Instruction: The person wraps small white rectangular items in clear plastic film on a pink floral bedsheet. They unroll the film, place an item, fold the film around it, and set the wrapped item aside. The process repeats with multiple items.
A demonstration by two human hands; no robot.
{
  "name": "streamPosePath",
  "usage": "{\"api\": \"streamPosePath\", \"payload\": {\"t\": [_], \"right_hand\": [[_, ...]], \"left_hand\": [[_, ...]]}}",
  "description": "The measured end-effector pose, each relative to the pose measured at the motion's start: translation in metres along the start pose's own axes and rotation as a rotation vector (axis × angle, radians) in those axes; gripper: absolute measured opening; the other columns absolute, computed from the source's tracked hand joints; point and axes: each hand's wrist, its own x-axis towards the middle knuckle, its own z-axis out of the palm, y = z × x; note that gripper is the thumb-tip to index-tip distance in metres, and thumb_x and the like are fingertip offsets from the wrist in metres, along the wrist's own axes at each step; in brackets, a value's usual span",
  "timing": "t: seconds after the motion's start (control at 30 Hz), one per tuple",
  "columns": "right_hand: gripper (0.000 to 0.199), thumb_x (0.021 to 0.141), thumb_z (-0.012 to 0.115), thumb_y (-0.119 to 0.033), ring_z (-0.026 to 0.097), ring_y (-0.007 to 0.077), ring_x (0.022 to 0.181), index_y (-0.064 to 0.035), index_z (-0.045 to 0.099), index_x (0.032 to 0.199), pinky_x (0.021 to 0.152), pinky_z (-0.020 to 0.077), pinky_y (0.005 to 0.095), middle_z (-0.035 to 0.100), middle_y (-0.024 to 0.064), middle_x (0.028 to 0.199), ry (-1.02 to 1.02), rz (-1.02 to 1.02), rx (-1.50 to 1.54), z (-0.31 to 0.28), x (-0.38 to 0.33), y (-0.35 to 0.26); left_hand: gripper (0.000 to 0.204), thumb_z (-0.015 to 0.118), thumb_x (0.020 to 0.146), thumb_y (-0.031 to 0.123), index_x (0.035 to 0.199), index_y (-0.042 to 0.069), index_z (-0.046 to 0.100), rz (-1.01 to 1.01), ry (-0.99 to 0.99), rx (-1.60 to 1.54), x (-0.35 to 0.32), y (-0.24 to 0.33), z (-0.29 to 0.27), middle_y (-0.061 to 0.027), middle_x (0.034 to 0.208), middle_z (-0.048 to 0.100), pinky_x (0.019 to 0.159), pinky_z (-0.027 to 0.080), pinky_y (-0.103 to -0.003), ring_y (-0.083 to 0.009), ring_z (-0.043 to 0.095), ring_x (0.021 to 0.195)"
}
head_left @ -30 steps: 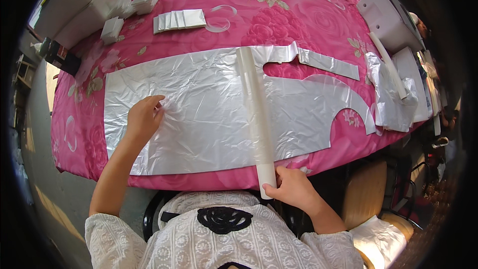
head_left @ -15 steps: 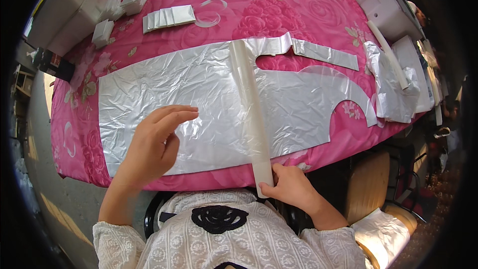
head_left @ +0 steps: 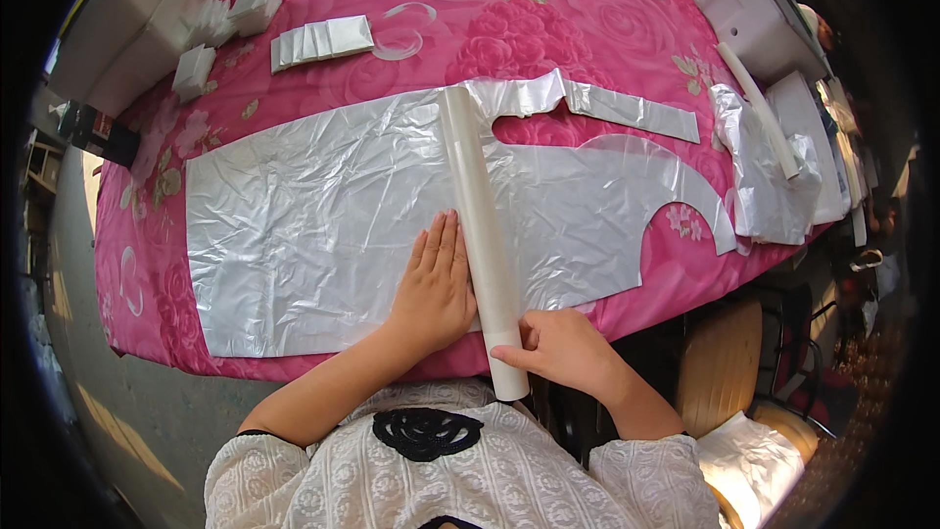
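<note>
A thin silvery-white plastic sheet [head_left: 304, 225], cut like a disposable apron with curved cut-outs and strips at its right end, lies spread and creased on the table. Across its middle rests a pale, translucent tube [head_left: 477, 225], running from the far edge to past the near edge. My left hand [head_left: 435, 284] lies flat on the sheet, fingers stretched out, right against the tube's left side. With thumb and bent fingers, my right hand [head_left: 558, 351] grips the tube's near end.
Folded white packets [head_left: 323, 42] stand in a row on the pink floral tablecloth [head_left: 411, 0], with more stacks [head_left: 253, 8] beside white boxes at far left. A dark bottle [head_left: 106, 134] stands at the left edge. At right are another tube [head_left: 759, 108], crumpled plastic [head_left: 759, 176] and a white box [head_left: 749, 15]. A wooden chair [head_left: 722, 362] stands lower right.
My left hand has come down from above the sheet and moved right, flattening beside the tube. My right hand still grips the tube's near end. The whole view has shifted slightly.
</note>
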Motion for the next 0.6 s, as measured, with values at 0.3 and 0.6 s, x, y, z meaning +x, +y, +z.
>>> {"api": "streamPosePath", "payload": {"t": [0.3, 0.6], "right_hand": [[0.031, 0.090, 0.055, -0.028, 0.059, 0.0168, 0.085, 0.0000, 0.058, 0.103, 0.075, 0.0487, 0.0278, 0.062, 0.0093, 0.096, 0.125, -0.052, 1.047, -0.070, 0.169, -0.022], [0.023, 0.095, 0.040, -0.021, 0.057, 0.0294, 0.097, -0.0019, 0.046, 0.107, 0.083, 0.0476, 0.0439, 0.056, 0.0146, 0.109, 0.499, -0.466, 1.977, -0.163, 0.224, 0.048]], "left_hand": [[0.059, 0.037, 0.084, 0.020, 0.129, -0.017, 0.031, 0.024, 0.000, 0.058, 0.002, 0.001, 0.000, -0.0314, 0.138, 0.029, 0.110, 0.017, -0.047, -0.0407, 0.024, 0.133], [0.059, 0.038, 0.083, 0.021, 0.129, -0.017, 0.032, 0.010, -0.017, 0.063, 0.001, 0.000, -0.002, -0.0302, 0.138, 0.029, 0.110, 0.017, -0.046, -0.0398, 0.024, 0.133]]}}
